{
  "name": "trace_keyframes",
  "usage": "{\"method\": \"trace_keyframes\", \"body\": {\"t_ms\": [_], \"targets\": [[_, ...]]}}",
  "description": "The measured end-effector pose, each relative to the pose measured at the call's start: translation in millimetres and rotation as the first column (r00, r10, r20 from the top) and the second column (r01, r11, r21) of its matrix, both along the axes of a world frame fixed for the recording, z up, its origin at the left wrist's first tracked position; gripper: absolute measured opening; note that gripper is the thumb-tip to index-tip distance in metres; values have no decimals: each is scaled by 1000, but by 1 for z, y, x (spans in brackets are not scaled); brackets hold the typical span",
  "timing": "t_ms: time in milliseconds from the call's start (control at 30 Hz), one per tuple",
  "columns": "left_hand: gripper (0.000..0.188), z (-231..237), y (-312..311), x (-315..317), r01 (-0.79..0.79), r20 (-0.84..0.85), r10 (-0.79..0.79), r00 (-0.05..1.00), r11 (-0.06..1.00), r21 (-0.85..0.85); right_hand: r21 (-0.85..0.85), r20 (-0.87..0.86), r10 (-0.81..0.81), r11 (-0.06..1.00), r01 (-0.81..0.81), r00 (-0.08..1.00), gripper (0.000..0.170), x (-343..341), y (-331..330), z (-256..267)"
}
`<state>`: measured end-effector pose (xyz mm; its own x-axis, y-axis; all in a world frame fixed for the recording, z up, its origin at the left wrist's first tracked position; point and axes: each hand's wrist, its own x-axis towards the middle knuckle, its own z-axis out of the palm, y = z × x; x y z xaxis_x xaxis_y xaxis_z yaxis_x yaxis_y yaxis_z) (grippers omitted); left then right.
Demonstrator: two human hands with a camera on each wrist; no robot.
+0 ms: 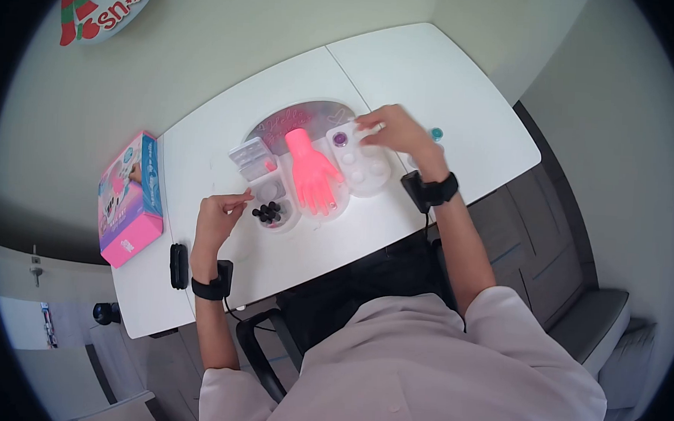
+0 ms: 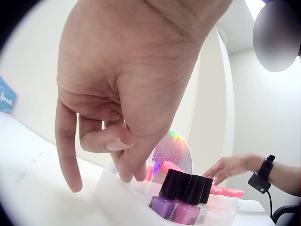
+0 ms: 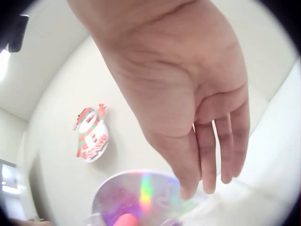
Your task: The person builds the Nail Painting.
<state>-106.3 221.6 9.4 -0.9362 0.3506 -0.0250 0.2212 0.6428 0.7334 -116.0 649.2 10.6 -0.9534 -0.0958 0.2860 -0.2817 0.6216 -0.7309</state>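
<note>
A pink model hand [image 1: 309, 167] lies palm-down, fingers toward me, on a white base with an iridescent lettered back panel [image 1: 265, 128]. My left hand [image 1: 218, 219] hovers at the base's left side, thumb and index fingertips close together, nothing visible between them. Just right of those fingertips stand nail polish bottles with black caps [image 1: 267, 211]; purple polish [image 2: 162, 208] and pink polish [image 2: 186, 214] show in the left wrist view. Over the right-hand tray [image 1: 369, 183], my right hand [image 1: 402, 130] reaches with loose, nearly straight fingers. A purple pot [image 1: 341, 139] sits in that tray near its fingertips.
A clear compartment case [image 1: 250, 154] stands at the base's left. Beyond my right hand is a small teal pot [image 1: 436, 133]. The pink and blue box [image 1: 130, 200] stands at the table's left, with a black case [image 1: 178, 266] nearer. A snowman sign [image 1: 111, 4] hangs on the wall.
</note>
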Motion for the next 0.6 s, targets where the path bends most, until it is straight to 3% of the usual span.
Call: {"method": "trace_keyframes", "body": {"t_ms": [67,100,133,200,233,300,400,533,600], "targets": [[32,7,5,4,-16,10,16,1000,999,-30,164,91,-297,946,280,950,30,15,38,2],[32,12,7,7,-37,18,38,999,997,-66,273,93,-483,853,444,871,28,24,52,2],[32,16,9,8,-30,23,31,999,997,-66,276,97,-489,850,449,867,28,29,67,-6],[32,19,12,10,-43,24,44,999,997,-64,582,-15,-671,597,552,741,25,31,91,-27],[32,18,12,9,-37,24,38,999,997,-62,583,-16,-675,593,555,737,25,30,95,-27],[30,16,9,7,-50,37,52,998,997,-58,494,200,-662,705,509,722,26,28,101,-27],[33,27,7,4,6,92,11,996,984,-180,450,227,-601,762,465,766,27,23,101,-26],[34,38,6,2,60,-52,-70,996,984,-170,499,86,-590,723,478,803,18,20,96,-33],[34,52,8,3,-6,-181,-43,983,964,-265,390,80,-566,775,496,821,23,26,89,-27]]}}
